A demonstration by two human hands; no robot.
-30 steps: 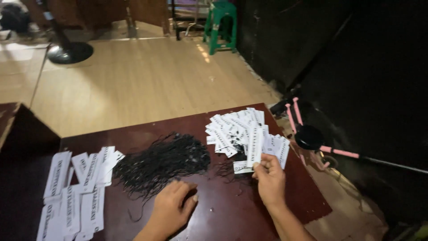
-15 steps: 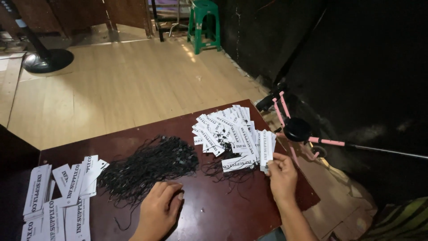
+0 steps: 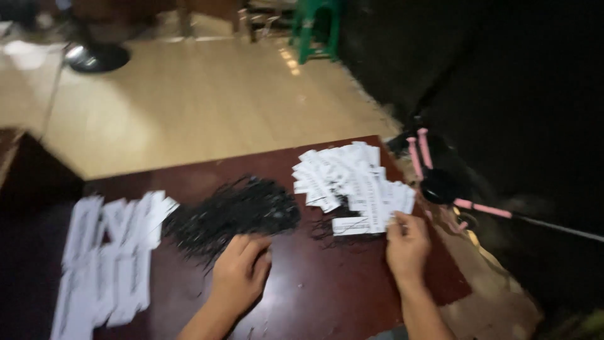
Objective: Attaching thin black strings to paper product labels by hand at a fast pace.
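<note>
Your left hand (image 3: 239, 274) lay loose-fingered beside the black strings (image 3: 233, 211), your right hand (image 3: 408, 242) pinched a white tag (image 3: 353, 225) (picture blurred), dark table (image 3: 327, 289).

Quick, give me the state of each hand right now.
Left hand: loosely curled, resting at the pile of black strings; grip cannot be told.
Right hand: fingertips on the white paper tags; grip cannot be told.

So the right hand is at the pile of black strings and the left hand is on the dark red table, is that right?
Not quite. In the head view the right hand is at the heap of white paper tags, fingers on its near edge. It is the left hand that lies on the dark red table, at the pile of black strings.
</note>
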